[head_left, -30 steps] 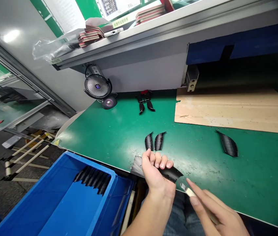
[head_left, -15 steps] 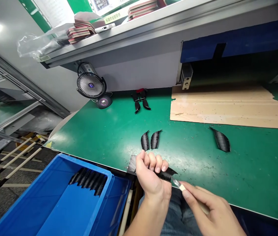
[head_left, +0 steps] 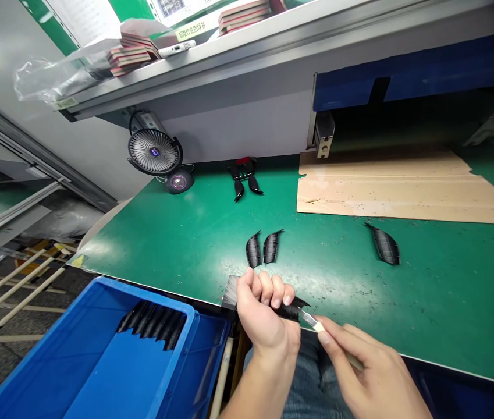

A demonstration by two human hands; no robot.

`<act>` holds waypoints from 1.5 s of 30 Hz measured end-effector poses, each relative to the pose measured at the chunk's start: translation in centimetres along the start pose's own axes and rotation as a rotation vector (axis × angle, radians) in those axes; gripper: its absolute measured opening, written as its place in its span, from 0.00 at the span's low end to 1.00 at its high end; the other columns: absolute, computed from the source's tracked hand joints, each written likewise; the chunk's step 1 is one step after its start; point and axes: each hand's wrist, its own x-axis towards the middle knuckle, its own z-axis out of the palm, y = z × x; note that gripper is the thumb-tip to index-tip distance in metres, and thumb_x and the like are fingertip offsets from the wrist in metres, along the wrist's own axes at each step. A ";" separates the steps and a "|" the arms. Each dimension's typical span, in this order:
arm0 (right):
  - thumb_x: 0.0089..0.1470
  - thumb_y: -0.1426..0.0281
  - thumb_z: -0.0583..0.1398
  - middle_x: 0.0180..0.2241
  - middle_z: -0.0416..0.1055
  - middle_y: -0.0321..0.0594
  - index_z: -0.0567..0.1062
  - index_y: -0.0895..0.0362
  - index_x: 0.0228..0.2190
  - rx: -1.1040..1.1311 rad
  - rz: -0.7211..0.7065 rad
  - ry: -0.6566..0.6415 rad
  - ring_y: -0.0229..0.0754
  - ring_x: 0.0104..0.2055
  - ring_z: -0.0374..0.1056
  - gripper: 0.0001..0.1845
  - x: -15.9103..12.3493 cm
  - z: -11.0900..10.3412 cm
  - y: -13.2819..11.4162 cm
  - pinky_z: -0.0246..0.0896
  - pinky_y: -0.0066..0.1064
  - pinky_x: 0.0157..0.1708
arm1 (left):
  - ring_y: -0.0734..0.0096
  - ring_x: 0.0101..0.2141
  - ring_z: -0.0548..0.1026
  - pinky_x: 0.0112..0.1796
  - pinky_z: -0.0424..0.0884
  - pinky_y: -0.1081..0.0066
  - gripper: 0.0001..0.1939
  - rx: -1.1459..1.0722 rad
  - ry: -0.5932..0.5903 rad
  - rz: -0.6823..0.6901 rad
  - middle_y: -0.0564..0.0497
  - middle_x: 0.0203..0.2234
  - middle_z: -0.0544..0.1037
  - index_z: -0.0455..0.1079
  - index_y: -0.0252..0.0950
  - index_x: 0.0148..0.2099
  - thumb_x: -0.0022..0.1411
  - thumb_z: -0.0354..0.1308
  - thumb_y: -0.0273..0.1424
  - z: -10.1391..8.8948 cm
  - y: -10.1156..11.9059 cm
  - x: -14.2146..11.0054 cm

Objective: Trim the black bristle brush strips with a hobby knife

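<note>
My left hand (head_left: 267, 311) is closed around a black plastic part (head_left: 289, 312) above the bench's front edge. The part's pointed end sticks out on the right, and a greyish, flat end shows left of my fist; my fingers hide the middle. My right hand (head_left: 362, 364) grips a craft knife (head_left: 309, 319) with a pale handle. Its blade tip is at the pointed end of the part; whether it cuts in I cannot tell. Just beyond lie two curved black pieces (head_left: 272, 247) side by side, and a similar curved piece (head_left: 383, 244) lies farther right.
A blue bin (head_left: 93, 355) at the lower left holds a row of black parts (head_left: 153, 323). On the green bench (head_left: 177, 233) stand a small fan (head_left: 155, 152), a black cluster of parts (head_left: 245, 179) and a cardboard sheet (head_left: 395, 189). Black shavings are scattered about. A shelf (head_left: 229, 64) overhangs the back.
The whole view has shifted slightly, so the bench things sit a little farther left. Both hands keep their holds, with the knife blade still at the part's pointed end.
</note>
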 end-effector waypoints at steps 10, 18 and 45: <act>0.63 0.62 0.51 0.26 0.72 0.35 0.74 0.50 0.49 -0.225 -0.097 0.101 0.36 0.22 0.70 0.18 0.0 0.2 0.2 0.61 0.23 0.19 | 0.80 0.15 0.44 0.15 0.50 0.76 0.22 -0.001 0.028 -0.006 0.60 0.15 0.42 0.40 0.39 0.20 0.57 0.52 0.30 0.0 -0.1 0.3; 0.54 0.76 0.61 0.30 0.74 0.36 0.72 0.48 0.51 -0.134 -0.200 0.558 0.37 0.27 0.69 0.23 -0.8 0.6 -0.2 0.63 0.29 0.33 | 0.80 0.16 0.48 0.17 0.53 0.77 0.22 -0.093 0.044 -0.074 0.60 0.16 0.43 0.42 0.38 0.21 0.56 0.54 0.28 0.2 0.3 1.4; 0.56 0.50 0.53 0.18 0.69 0.39 0.75 0.52 0.25 -0.256 0.472 0.189 0.44 0.22 0.64 0.22 5.6 -3.3 5.1 0.52 0.31 0.22 | 0.65 0.53 0.64 0.54 0.58 0.65 0.24 0.810 -0.197 -0.026 0.45 0.49 0.64 0.57 0.42 0.54 0.58 0.60 0.36 -2.2 -3.5 2.2</act>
